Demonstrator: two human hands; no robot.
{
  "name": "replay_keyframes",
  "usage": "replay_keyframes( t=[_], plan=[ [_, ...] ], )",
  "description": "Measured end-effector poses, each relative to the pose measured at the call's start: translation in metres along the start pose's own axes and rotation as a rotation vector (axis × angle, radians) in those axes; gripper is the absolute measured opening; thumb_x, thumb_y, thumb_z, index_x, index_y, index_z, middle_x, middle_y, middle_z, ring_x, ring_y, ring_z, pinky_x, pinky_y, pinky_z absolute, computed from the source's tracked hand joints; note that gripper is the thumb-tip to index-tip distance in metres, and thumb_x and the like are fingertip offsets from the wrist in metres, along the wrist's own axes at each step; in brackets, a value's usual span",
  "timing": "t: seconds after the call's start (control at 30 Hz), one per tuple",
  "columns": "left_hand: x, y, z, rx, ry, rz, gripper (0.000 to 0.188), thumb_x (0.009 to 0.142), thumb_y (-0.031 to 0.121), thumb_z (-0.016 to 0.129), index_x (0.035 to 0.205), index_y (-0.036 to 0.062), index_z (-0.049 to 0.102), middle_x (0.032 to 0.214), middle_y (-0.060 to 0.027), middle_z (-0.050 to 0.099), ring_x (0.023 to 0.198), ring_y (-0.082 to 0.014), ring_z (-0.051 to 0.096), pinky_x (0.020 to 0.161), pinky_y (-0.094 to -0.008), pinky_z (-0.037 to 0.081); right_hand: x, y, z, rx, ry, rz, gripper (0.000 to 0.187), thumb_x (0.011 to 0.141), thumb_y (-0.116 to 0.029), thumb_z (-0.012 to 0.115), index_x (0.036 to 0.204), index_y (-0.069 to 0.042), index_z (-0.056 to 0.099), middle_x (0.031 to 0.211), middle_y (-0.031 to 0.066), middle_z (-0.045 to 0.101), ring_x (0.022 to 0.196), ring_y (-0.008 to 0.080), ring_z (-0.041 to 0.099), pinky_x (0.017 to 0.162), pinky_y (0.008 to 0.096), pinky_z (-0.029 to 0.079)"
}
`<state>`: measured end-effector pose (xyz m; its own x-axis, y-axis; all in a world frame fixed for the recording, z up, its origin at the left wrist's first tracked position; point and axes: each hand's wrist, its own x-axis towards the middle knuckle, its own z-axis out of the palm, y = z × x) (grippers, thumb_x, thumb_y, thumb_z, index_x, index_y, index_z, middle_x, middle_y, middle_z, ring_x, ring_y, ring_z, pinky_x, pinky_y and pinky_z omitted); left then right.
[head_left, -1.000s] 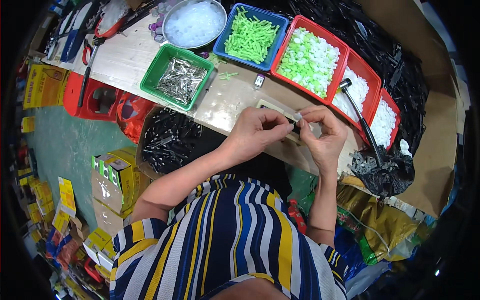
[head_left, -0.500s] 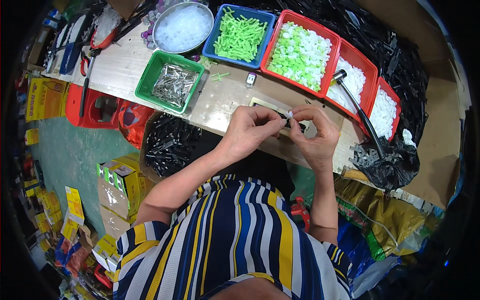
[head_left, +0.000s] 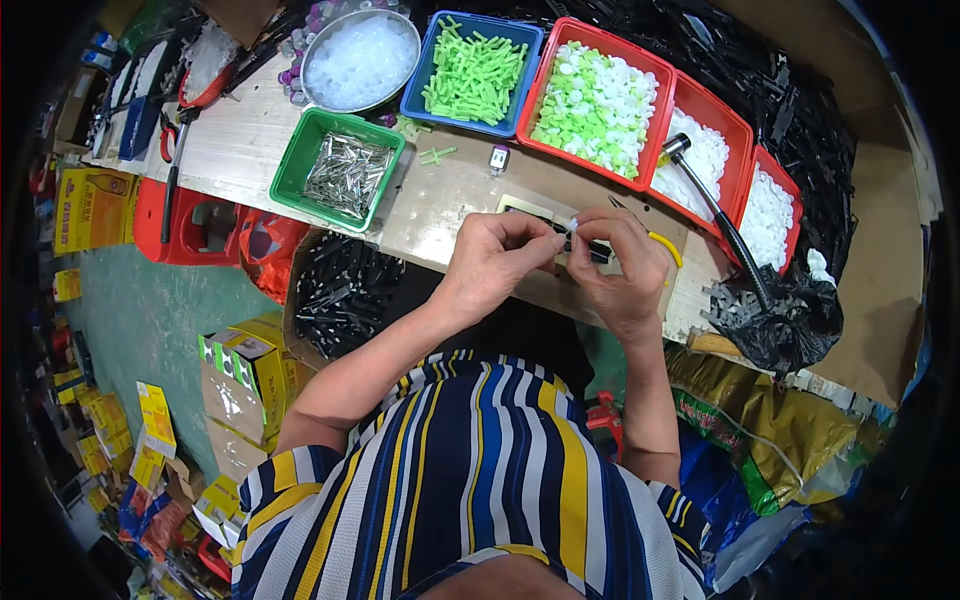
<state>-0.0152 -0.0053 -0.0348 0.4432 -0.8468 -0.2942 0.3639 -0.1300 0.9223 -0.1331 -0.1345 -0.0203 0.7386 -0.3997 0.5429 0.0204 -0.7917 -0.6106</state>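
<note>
Both hands meet over the near edge of the workbench, fingertips almost touching. Thumb and forefinger of my right hand (head_left: 625, 275) pinch a small white plastic piece (head_left: 572, 225). My left hand (head_left: 490, 265) is closed in a pinch just left of it; what lies between those fingertips is too small to tell. Beneath the fingers a dark, narrow part (head_left: 599, 250) shows on a pale block (head_left: 520, 205), mostly covered by the hands. Beside my right hand lies a tool with a yellow handle (head_left: 667, 247), partly hidden by that hand.
Along the back stand a metal bowl (head_left: 312, 75) of translucent pieces, a blue bin (head_left: 410, 98) of green parts and red bins (head_left: 530, 135) of white and green caps. Metal pins fill a green bin (head_left: 283, 175). A hammer (head_left: 735, 240) leans at right by a black bag (head_left: 795, 335).
My right hand has shifted slightly left and down with the white piece, its fingers more bent. The yellow handle beside it has come into sight. My left hand stays nearly in place.
</note>
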Motion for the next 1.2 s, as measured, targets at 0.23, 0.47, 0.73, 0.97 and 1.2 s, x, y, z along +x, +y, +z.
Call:
replay_keyframes(
  t=[0.23, 0.47, 0.73, 0.97, 1.2],
  plan=[
    [0.0007, 0.001, -0.0011, -0.019, 0.008, 0.002, 0.014, 0.09, 0.01, 0.067, 0.093, -0.0035, 0.071, 0.081, -0.0056, 0.069, 0.073, -0.0083, 0.062, 0.068, -0.0211, 0.048, -0.0008, -0.0008, 0.001, 0.046, 0.027, 0.039, 0.016, 0.07, 0.009, 0.07, 0.082, 0.002, 0.062, 0.083, 0.0128, 0.068, 0.074, 0.0228, 0.068, 0.068, 0.0291, 0.053],
    [0.0003, 0.0013, 0.0016, -0.001, 0.017, -0.009, 0.013, 0.09, 0.01, 0.068, 0.093, -0.0029, 0.071, 0.079, -0.0051, 0.069, 0.072, -0.008, 0.062, 0.066, -0.0207, 0.047, -0.0007, 0.0009, 0.0004, 0.053, 0.035, 0.021, 0.016, 0.069, 0.009, 0.07, 0.082, 0.002, 0.063, 0.084, 0.0127, 0.068, 0.074, 0.0234, 0.068, 0.068, 0.0291, 0.053],
    [0.0004, 0.0021, 0.0032, -0.053, 0.044, 0.025, 0.012, 0.09, 0.01, 0.068, 0.092, -0.0022, 0.07, 0.077, -0.0045, 0.068, 0.071, -0.0072, 0.062, 0.064, -0.0198, 0.046, -0.0028, 0.0029, 0.001, 0.061, 0.045, 0.025, 0.016, 0.069, 0.009, 0.07, 0.081, 0.001, 0.062, 0.084, 0.0126, 0.068, 0.074, 0.0232, 0.068, 0.068, 0.0292, 0.053],
    [0.0007, 0.0019, 0.0032, -0.024, 0.025, 0.022, 0.013, 0.09, 0.01, 0.068, 0.093, -0.0026, 0.07, 0.078, -0.005, 0.068, 0.071, -0.0076, 0.062, 0.065, -0.0203, 0.047, -0.0016, 0.0024, 0.0007, 0.09, 0.039, 0.029, 0.016, 0.07, 0.009, 0.069, 0.082, 0.002, 0.062, 0.083, 0.0125, 0.067, 0.074, 0.0233, 0.067, 0.067, 0.029, 0.053],
    [0.0012, 0.0022, 0.0027, -0.032, 0.025, 0.032, 0.013, 0.09, 0.01, 0.069, 0.093, -0.0029, 0.071, 0.077, -0.0042, 0.068, 0.07, -0.0067, 0.061, 0.064, -0.0202, 0.047, -0.0052, 0.002, 0.004, 0.009, 0.012, -0.034, 0.018, 0.07, 0.008, 0.07, 0.084, 0.001, 0.062, 0.085, 0.0125, 0.067, 0.074, 0.0243, 0.067, 0.068, 0.0299, 0.053]
  ],
)
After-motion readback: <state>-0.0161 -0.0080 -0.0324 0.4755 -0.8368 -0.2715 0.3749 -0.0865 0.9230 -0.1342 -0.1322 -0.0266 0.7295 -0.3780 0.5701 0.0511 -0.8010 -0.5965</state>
